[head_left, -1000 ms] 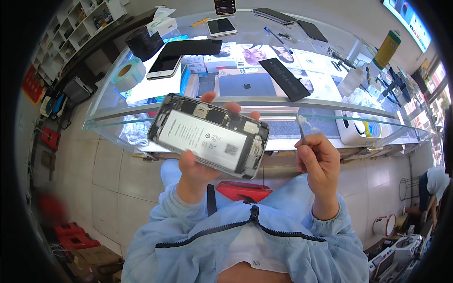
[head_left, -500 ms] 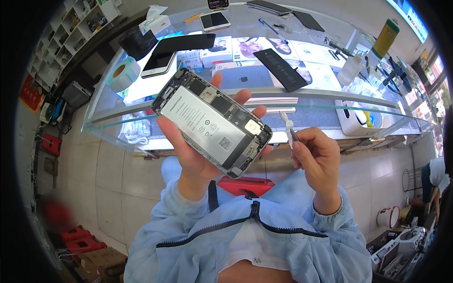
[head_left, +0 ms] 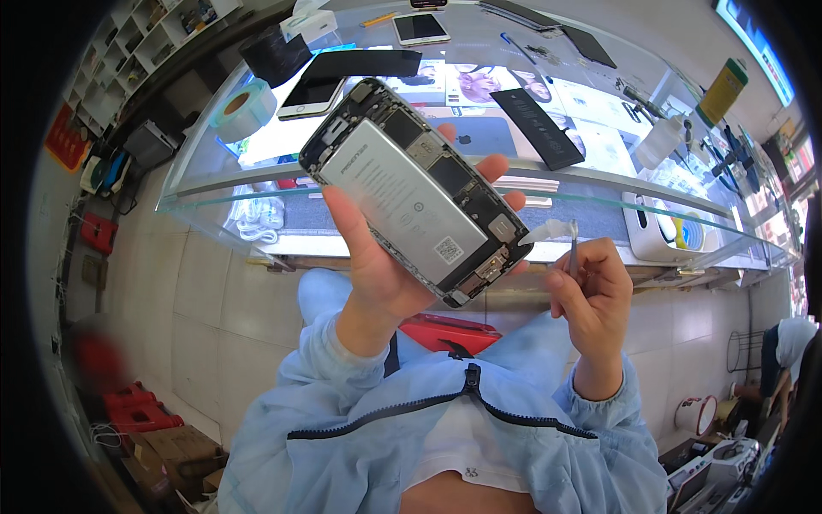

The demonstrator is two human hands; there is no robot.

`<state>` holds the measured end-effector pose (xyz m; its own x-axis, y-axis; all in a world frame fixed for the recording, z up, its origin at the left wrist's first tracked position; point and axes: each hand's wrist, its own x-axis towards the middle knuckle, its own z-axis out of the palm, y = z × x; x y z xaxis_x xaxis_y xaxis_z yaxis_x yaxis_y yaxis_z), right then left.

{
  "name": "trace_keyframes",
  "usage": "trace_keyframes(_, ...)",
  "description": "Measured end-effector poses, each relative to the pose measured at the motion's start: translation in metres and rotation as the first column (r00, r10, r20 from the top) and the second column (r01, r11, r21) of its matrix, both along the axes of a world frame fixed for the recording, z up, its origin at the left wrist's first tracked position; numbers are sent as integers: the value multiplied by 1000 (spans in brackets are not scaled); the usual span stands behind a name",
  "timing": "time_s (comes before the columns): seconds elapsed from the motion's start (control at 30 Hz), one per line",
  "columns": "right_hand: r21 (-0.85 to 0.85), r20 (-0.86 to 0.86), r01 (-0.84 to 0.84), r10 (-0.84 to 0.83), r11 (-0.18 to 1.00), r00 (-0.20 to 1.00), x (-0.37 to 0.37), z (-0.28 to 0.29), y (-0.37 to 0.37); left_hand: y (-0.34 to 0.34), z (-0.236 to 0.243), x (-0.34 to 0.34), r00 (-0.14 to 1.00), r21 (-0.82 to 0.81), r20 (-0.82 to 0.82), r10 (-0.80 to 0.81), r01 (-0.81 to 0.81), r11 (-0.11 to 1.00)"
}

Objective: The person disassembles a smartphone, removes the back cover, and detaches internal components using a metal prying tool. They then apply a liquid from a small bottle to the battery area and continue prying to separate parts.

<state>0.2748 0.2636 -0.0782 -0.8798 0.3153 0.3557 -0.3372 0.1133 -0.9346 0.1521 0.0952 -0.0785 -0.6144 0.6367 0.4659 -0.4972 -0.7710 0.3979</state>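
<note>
My left hand [head_left: 377,265] is closed around an opened smartphone [head_left: 452,178], thumb on the near edge and fingertips showing past the far one. Its back is off, so a silver battery [head_left: 390,193] and the circuit boards are bare. The phone lies tilted, its lower end toward my right hand. That right hand [head_left: 595,295] pinches thin metal tweezers [head_left: 574,250], their tips pointing up. From the tips a soft whitish strip [head_left: 548,230] stretches left to the phone's right corner; whether it touches there I cannot tell.
Beyond my hands stands a glass-topped counter [head_left: 342,182]. On it are a loose black battery [head_left: 538,128], a tape roll [head_left: 243,113], a white phone [head_left: 421,29], a dispenser bottle [head_left: 659,141] and a green-yellow bottle [head_left: 722,92]. A white bin [head_left: 655,236] sits under the glass at right.
The tweezers have turned upright, and the whitish strip has swung from hanging at their tips to reaching left toward the phone's corner. My whole view has shifted slightly left.
</note>
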Motion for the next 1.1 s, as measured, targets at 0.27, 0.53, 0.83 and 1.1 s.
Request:
trace_keyframes(0.27, -50, 9, -49, 50, 998, 999, 3, 1, 6, -1, 6, -1, 991, -146, 79, -111, 122, 982)
trace_keyframes(0.53, -78, -37, 10, -13, 997, 999, -6, -10, 5, -3, -4, -14, 818, -66, 315, -481, 525, 849)
trace_keyframes(0.83, -215, 81, -99, 119, 972, 990, -15, -6, -10, -2, -3, -10, 836, -129, 390, -386, 465, 876)
trace_keyframes(1.1, -153, -17, -45, 43, 987, 999, -48, -7, -24, -14, 1, -2, 947, -274, 280, -156, 235, 933)
